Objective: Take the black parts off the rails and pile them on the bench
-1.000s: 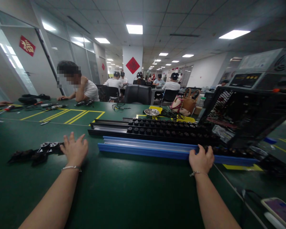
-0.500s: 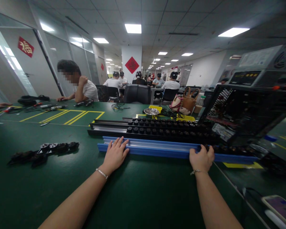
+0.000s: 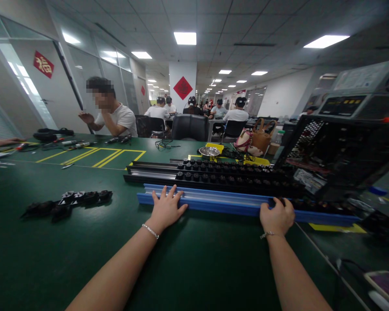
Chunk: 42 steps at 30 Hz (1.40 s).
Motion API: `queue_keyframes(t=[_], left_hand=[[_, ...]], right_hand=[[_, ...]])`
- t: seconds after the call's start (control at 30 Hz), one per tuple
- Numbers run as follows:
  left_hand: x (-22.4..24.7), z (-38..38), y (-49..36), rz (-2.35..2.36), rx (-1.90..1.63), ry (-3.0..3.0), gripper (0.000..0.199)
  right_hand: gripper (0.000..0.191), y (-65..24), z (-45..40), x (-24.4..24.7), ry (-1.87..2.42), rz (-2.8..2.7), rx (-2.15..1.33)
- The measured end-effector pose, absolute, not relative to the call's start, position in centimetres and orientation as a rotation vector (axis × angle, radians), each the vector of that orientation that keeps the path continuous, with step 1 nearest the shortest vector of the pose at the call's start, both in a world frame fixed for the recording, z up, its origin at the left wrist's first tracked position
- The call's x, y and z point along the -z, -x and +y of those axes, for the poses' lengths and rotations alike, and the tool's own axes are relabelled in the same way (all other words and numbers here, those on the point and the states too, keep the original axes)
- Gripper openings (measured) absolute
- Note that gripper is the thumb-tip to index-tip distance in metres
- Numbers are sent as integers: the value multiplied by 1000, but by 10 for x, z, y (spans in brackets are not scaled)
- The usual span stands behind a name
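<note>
A long blue channel rail point(image 3: 220, 202) lies across the green table, its trough bare on the left and filled with small black round parts point(image 3: 317, 206) on the right. My left hand point(image 3: 166, 207) rests over the rail's left portion, fingers spread and touching it. Farther right, my right hand point(image 3: 277, 216) curls its thumb and fingers over the rail around the first of the black parts; the fingertips are partly hidden. Behind the blue rail are black rails point(image 3: 154, 173) holding rows of similar round parts. A loose cluster of black parts point(image 3: 87, 198) lies at left.
An open computer case point(image 3: 343, 151) with stacked boxes stands at right. A metal bowl point(image 3: 209, 151) and yellow trays point(image 3: 257, 161) sit behind the rails. A phone point(image 3: 384, 283) lies front right. Across the table sits a person point(image 3: 116, 116) near several tools point(image 3: 79, 145).
My left hand has slid slightly right along the blue rail with its fingers spreading wider. My right hand stays near the same spot. The person opposite has raised a hand off the table.
</note>
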<state>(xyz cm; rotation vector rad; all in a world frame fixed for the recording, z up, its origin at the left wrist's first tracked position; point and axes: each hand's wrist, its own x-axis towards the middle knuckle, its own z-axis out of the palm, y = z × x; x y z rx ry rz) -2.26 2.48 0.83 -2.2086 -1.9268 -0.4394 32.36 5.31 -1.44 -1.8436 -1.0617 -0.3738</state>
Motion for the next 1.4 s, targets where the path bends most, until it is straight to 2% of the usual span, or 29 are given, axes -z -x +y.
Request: queue_keyframes(t=[0.3, 0.67, 1.4], left_hand=[[-15, 30, -23, -2166, 513, 2054, 75], [-1, 27, -27, -1936, 664, 2167, 56], [0, 26, -29, -1887, 666, 2102, 50]], right_hand=[[43, -325, 55, 18, 1835, -1075, 393], [43, -320, 54, 16, 1834, -1090, 342], [39, -314, 55, 18, 1743, -1133, 408]])
